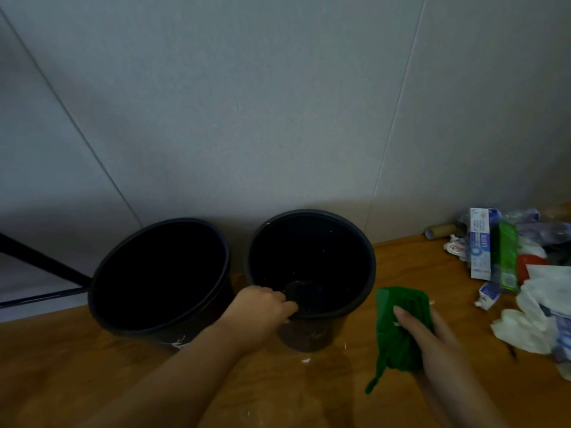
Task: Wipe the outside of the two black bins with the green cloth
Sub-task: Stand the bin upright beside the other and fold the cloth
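Two black bins: the left bin (160,276) has a small white mark low on its side, and the right bin (310,264) shows pale specks inside. The cloth (401,329) is plain bright green. The floor (278,393) is warm orange-brown wood, the wall (278,103) plain grey. A white and blue box (480,242) lies beside a green packet (506,256).

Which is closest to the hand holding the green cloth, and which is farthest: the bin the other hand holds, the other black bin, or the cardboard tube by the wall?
From the right hand, in the head view:
1. Right bin, just to its left, its rim gripped by the left hand.
2. Cardboard tube, far back right, by the wall.
3. Left bin, far left.
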Tool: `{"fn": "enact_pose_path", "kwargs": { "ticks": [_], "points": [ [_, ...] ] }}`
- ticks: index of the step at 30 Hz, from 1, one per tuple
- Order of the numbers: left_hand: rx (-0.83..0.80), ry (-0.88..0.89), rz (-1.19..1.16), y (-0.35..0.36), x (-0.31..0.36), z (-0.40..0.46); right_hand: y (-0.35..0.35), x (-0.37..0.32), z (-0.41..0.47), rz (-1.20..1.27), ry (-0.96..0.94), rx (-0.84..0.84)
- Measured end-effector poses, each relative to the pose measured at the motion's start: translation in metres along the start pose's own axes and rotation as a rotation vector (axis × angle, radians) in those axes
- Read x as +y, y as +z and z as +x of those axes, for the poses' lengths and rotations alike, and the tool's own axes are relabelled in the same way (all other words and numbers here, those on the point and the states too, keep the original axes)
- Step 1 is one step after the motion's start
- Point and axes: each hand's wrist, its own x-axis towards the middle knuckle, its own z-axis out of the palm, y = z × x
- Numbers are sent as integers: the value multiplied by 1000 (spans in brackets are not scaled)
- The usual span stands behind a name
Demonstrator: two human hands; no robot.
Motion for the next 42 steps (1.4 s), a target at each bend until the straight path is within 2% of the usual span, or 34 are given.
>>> {"fn": "enact_pose_path", "kwargs": {
  "ticks": [6, 15, 20, 23, 25, 27, 29, 32, 34, 35, 38, 42],
  "points": [
    [49, -135, 46, 5, 7, 12, 3, -1, 1, -11, -26, -27],
    [112, -201, 76, 13, -8, 17, 6, 1, 0, -25, -26, -52],
    [93, -259, 84, 19, -1, 16, 11, 3, 3, -42, -16, -64],
    [95, -312, 71, 1, 4, 8, 13, 2, 2, -61, -11, -76],
    [159, -338, -4, -19, 8, -1, 16, -2, 0, -89, -21, -99],
    [265, -341, -121, -37, 15, -11, 21, -9, -3, -144, -46, -140],
    [296, -383, -347, -56, 26, -24, 28, -18, -8, -222, -90, -178],
    [254, -470, -993, -74, 46, -34, 45, -35, -23, -332, -203, -215],
    [264, -456, -1421, -89, 59, -38, 58, -46, -37, -374, -291, -244],
    [267, -442, -1563, -98, 64, -41, 65, -52, -44, -389, -327, -261],
    [330, -425, -1788, -119, 72, -55, 83, -64, -66, -412, -396, -321],
    [467, -435, -1915, -123, 67, -74, 99, -71, -88, -491, -483, -405]
  ]
}}
